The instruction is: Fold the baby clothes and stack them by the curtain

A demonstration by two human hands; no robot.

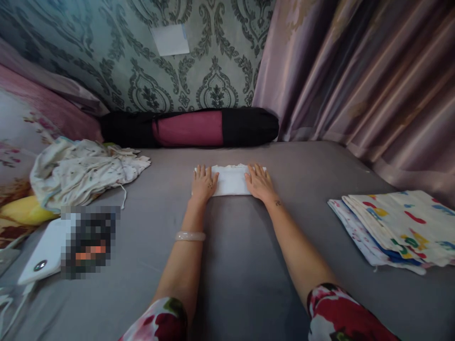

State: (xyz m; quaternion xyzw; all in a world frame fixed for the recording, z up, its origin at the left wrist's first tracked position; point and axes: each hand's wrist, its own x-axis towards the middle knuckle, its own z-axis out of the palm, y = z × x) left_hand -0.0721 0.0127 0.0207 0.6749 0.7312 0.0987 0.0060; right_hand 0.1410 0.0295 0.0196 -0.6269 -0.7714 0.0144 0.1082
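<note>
A white cloth point(232, 182), folded into a flat rectangle, lies on the grey sheet point(231, 255) straight ahead of me. Its far edge looks slightly ruffled. My left hand point(204, 183) rests flat on the left end of the cloth, fingers stretched away from me. On the right end lies my right hand point(260, 182), palm down with its fingers spread. Neither hand grips the cloth. The parts of the cloth under my palms are hidden.
A crumpled patterned cloth point(85, 170) lies at the left, near a white power bank point(50, 251) with a cable and a blurred-out item. Folded printed cloths point(401, 227) are stacked at the right. A black and maroon long bag point(188, 128) lies along the wall, beside curtains point(320, 71).
</note>
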